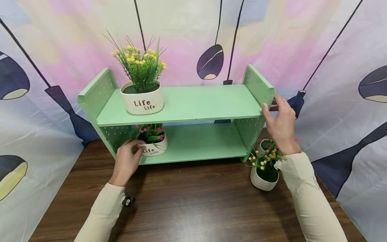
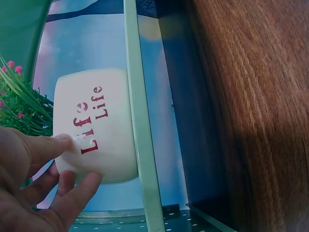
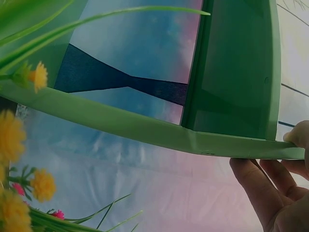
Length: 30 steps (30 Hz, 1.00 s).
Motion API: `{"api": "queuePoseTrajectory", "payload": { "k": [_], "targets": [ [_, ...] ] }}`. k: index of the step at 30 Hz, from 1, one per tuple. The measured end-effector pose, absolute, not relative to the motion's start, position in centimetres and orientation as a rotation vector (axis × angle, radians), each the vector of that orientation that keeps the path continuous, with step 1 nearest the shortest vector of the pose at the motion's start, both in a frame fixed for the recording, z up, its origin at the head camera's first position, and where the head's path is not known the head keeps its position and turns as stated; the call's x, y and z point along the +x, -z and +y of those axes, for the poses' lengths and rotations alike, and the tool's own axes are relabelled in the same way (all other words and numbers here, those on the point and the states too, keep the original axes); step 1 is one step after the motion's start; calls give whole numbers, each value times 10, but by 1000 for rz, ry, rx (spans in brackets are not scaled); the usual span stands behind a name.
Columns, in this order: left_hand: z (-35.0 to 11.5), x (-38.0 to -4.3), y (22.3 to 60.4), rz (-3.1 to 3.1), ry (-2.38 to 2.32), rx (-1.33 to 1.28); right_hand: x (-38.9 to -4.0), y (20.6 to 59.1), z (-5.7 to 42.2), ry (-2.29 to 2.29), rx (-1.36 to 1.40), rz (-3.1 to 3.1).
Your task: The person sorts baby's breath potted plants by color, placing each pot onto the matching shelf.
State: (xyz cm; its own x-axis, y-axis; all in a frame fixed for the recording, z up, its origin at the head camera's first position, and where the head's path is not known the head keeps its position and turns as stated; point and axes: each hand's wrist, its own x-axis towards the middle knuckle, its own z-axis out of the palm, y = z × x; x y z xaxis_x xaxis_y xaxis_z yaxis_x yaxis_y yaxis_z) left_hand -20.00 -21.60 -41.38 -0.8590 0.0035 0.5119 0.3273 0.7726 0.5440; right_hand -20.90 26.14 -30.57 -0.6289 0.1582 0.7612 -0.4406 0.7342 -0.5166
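A light green two-tier shelf (image 1: pixel 202 102) stands on the brown wooden table. At the left of its lower tier sits a white oval pot (image 1: pixel 158 148) lettered "Life", with pink flowers. My left hand (image 1: pixel 124 162) pinches this pot's left end near the rim; in the left wrist view the thumb and fingers touch the white pot (image 2: pixel 106 130). My right hand (image 1: pixel 282 122) grips the shelf's right side panel, thumb on the inner face and fingers behind. The right wrist view has the fingers round the panel's edge (image 3: pixel 227 147). A white pot with yellow flowers (image 1: pixel 144 103) stands on the upper tier, left.
Below my right forearm, a white pot with yellow flowers (image 1: pixel 264 179) stands on the table (image 1: pixel 193 201), with another white pot (image 1: pixel 263 144) behind it, partly hidden. A patterned cloth (image 1: pixel 181 40) hangs behind the shelf. A small black object (image 1: pixel 128 201) shows beside my left cuff.
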Motion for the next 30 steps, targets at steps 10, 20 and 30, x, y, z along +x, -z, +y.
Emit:
{"api": "queuePoseTrajectory", "payload": {
  "k": [10, 20, 30],
  "targets": [
    [-217, -204, 417, -2475, 908, -234, -212, 307, 260, -885, 216, -2068],
    [-218, -204, 418, -2470, 913, -270, -212, 308, 262, -877, 213, -2065],
    [-216, -200, 414, -2486, 892, -285, -210, 307, 261, -876, 203, -2073]
  ]
}}
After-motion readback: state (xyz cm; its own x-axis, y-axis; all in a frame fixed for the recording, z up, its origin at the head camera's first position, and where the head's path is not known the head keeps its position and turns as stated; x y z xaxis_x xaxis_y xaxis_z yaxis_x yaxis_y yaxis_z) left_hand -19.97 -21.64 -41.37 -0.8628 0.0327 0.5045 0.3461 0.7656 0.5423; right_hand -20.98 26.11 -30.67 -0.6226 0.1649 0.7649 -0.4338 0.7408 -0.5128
